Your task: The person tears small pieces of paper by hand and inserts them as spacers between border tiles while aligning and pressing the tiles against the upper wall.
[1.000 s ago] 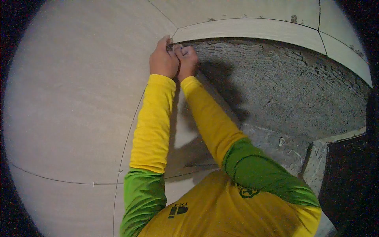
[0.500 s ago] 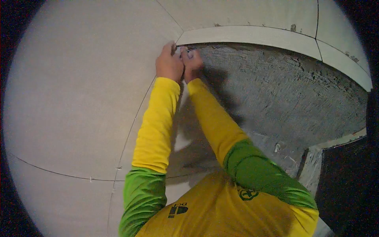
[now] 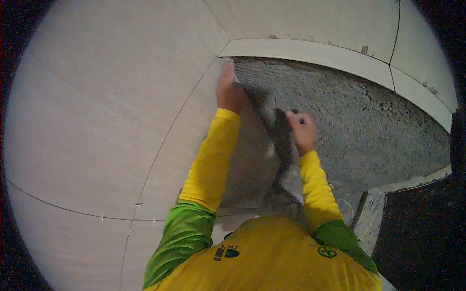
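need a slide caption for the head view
Left hand near the corner of a pale tile, right hand apart, in front of ridged grey mortar.

It looks like a building site in here, or a room under renovation, with large pale tiles (image 3: 97, 121), small white bits (image 3: 102, 217) stuck in their thin dark joints (image 3: 163, 142), and, right alongside a narrow pale strip (image 3: 310, 51), a raw stretch of rough, ridged grey surface (image 3: 349, 121).

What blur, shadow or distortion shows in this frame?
Head view: speckled black corners; long off-white tile strip bowed, probably by the lens. Head view again: dark shadow left of the bare right hand, which looks slightly blurred.
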### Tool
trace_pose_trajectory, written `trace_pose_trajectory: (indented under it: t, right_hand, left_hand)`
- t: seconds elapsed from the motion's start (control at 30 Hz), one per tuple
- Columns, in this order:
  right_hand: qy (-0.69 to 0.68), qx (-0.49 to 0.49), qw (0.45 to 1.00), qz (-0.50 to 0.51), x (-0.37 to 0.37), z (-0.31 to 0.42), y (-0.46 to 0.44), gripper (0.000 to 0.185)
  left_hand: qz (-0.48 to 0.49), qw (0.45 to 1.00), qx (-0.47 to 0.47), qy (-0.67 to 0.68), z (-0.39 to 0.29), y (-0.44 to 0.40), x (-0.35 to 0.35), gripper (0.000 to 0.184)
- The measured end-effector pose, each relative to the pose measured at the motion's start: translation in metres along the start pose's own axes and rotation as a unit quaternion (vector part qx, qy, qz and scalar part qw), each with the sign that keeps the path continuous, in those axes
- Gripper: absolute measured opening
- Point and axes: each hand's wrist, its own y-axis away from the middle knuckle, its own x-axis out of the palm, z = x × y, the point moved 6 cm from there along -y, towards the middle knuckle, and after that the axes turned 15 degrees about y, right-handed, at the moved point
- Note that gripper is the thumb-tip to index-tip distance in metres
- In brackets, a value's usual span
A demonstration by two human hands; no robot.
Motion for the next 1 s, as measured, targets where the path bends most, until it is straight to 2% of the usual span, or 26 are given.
trace_pose_trajectory:
  t: [0.07,0.17,0.23,0.27,0.3,0.33,0.37,0.4,0.47,0.53,0.6,0.67,0.77,0.83,0.93,1.0]
  right_hand:
    - [0.069,-0.083,0.994,-0.033,-0.036,-0.021,-0.014,0.025]
    - [0.094,-0.100,0.988,-0.076,-0.091,-0.017,-0.009,0.022]
    - [0.112,-0.111,0.984,-0.086,-0.109,-0.022,0.005,0.022]
    - [0.124,-0.158,0.973,-0.112,-0.124,-0.018,0.008,0.021]
    - [0.135,-0.208,0.959,-0.137,-0.136,-0.013,0.008,0.021]
    - [0.135,-0.209,0.959,-0.137,-0.145,-0.016,0.005,0.021]
    - [0.123,-0.182,0.966,-0.137,-0.153,-0.024,0.001,0.020]
    - [0.110,-0.155,0.972,-0.138,-0.160,-0.031,-0.004,0.019]
    - [0.120,-0.167,0.969,-0.136,-0.171,-0.026,-0.027,0.018]
    - [0.126,-0.179,0.965,-0.144,-0.175,-0.031,-0.039,0.018]
    - [0.090,-0.137,0.977,-0.133,-0.174,-0.042,-0.049,0.018]
    - [0.104,-0.136,0.975,-0.139,-0.176,-0.041,-0.052,0.018]
    - [0.127,-0.141,0.967,-0.167,-0.180,-0.043,-0.054,0.019]
    - [0.139,-0.146,0.963,-0.181,-0.183,-0.047,-0.055,0.019]
    - [0.137,-0.120,0.965,-0.188,-0.184,-0.050,-0.058,0.017]
    - [0.051,-0.125,0.973,-0.187,-0.182,-0.040,-0.054,0.017]
  left_hand:
    - [-0.002,1.000,-0.009,-0.029,0.008,-0.001,0.003,0.054]
    - [-0.008,0.999,0.017,-0.032,0.009,-0.005,0.005,0.054]
    - [0.026,0.997,-0.067,0.020,0.008,-0.002,-0.015,0.053]
    - [0.026,0.997,-0.067,0.021,0.016,0.002,-0.011,0.053]
    - [-0.014,1.000,0.019,0.019,0.021,0.008,-0.009,0.052]
    - [-0.055,0.993,0.106,0.017,0.014,0.009,-0.012,0.051]
    - [-0.055,0.993,0.106,0.016,0.015,0.012,-0.008,0.051]
    - [-0.075,0.995,0.063,0.009,0.008,0.012,-0.010,0.052]
    - [-0.096,0.995,0.010,-0.008,0.008,0.004,-0.009,0.054]
    - [-0.039,0.998,0.008,-0.039,0.013,0.003,-0.005,0.063]
    - [-0.045,0.999,0.019,-0.021,0.007,0.001,-0.003,0.064]
    - [-0.054,0.998,0.025,-0.008,0.005,0.001,-0.004,0.066]
    - [-0.057,0.997,0.015,-0.040,0.010,-0.003,-0.002,0.061]
    - [-0.014,1.000,0.004,0.011,0.011,-0.005,-0.003,0.052]
    - [-0.040,0.999,-0.018,-0.022,-0.008,-0.012,-0.016,0.044]
    - [-0.067,0.996,-0.054,0.011,-0.010,-0.014,-0.022,0.041]
